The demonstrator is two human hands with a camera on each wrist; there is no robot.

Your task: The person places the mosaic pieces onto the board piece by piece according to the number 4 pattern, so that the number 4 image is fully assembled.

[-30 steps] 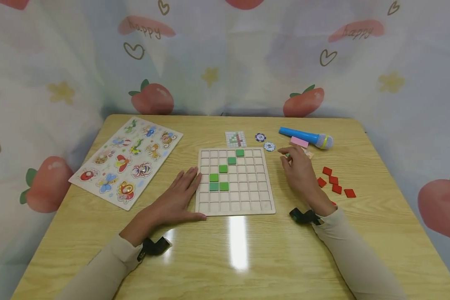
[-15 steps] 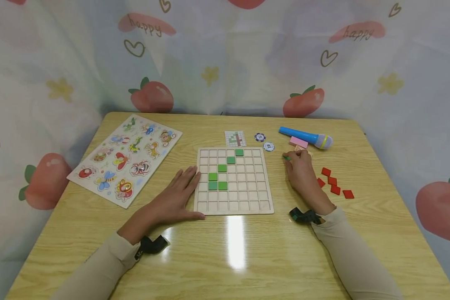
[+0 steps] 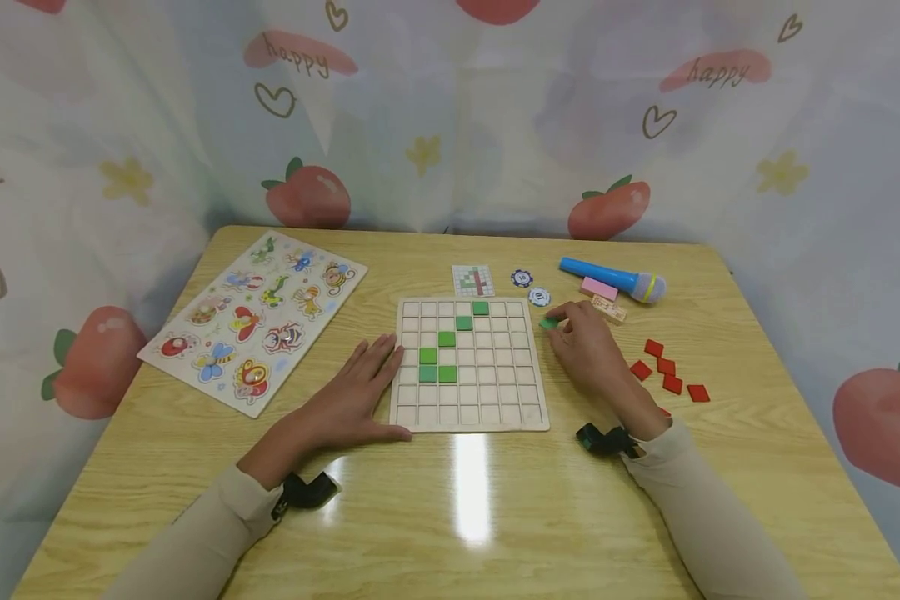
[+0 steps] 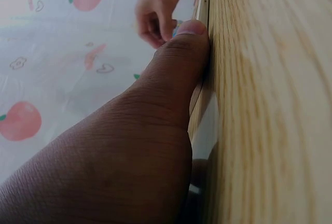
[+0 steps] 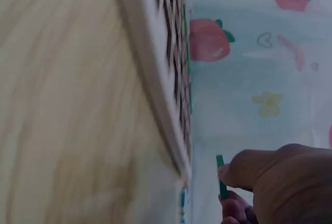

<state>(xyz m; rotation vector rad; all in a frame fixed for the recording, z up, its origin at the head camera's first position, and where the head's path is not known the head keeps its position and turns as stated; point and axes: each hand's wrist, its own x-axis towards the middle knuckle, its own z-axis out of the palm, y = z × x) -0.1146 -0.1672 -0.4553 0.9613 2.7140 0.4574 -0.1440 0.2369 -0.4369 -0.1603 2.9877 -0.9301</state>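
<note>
A wooden grid board [image 3: 493, 414] lies mid-table, with several green square tiles [image 3: 447, 339] set in its cells, most of them along a diagonal. My left hand [image 3: 348, 400] rests at the board's left side, fingers spread straight along the edge and thumb at the near corner. Just off the board's right edge, my right hand [image 3: 588, 346] pinches one green tile [image 3: 548, 323] between thumb and fingers. In the right wrist view that tile [image 5: 222, 176] stands edge-on at the thumb tip. Behind the board lies a small pattern card [image 3: 472, 281] with green and red squares.
Several red tiles [image 3: 666, 367] lie loose right of my right hand. Poker chips [image 3: 539, 297], a pink block [image 3: 598, 288], a dotted wooden block [image 3: 608, 309] and a blue toy microphone [image 3: 607, 275] sit at the back right. An insect puzzle board [image 3: 255, 325] lies at the left.
My right hand has picked up a green tile beside the wooden blocks and moved left with it toward the board, uncovering the dotted block. The left hand has stayed put.
</note>
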